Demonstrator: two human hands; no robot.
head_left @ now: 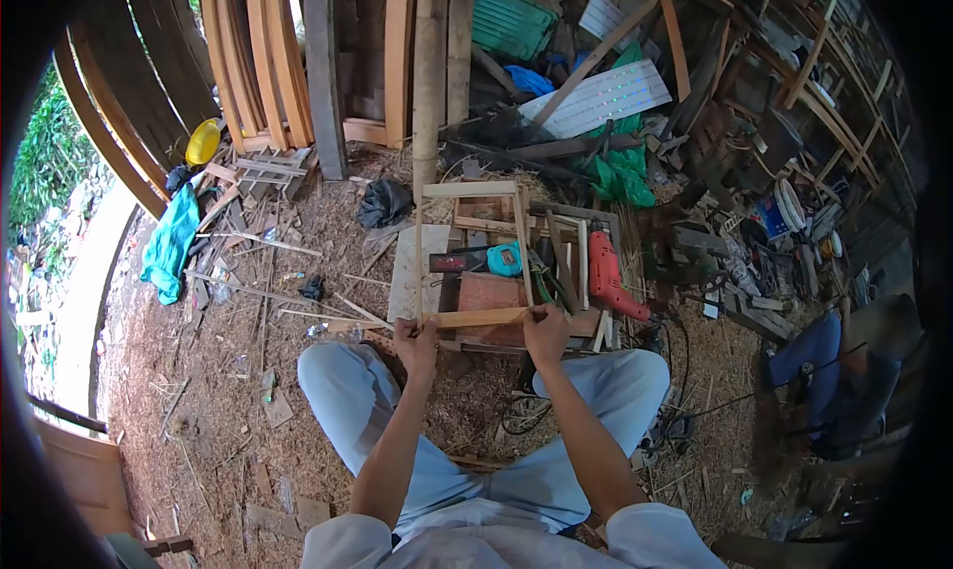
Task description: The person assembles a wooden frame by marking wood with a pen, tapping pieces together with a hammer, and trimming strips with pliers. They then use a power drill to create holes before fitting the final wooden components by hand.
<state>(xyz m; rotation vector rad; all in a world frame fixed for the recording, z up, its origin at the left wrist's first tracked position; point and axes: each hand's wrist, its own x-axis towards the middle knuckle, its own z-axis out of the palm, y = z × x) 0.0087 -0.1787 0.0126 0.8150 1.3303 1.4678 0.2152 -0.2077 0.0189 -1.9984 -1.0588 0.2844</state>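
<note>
A small rectangular wooden frame [481, 318] of thin strips is held up in front of my knees. My left hand [415, 346] pinches its near left corner, and my right hand [546, 333] grips the near right corner, fingers closed. Through the frame I see a teal tape measure [504, 259], a dark tool with some red [455, 262] and a reddish-brown wooden board [491, 293]. To the right of the frame lies a red power drill [612, 276]. My fingers partly cover both near corners.
Wood shavings and offcuts cover the ground [199, 400]. Curved wooden door frames [263, 63] lean at the back left, near a yellow helmet-like object [203, 142] and a teal cloth [173, 241]. A black plastic bag [384, 204] lies ahead; scrap wood and a white bucket [789, 207] sit right.
</note>
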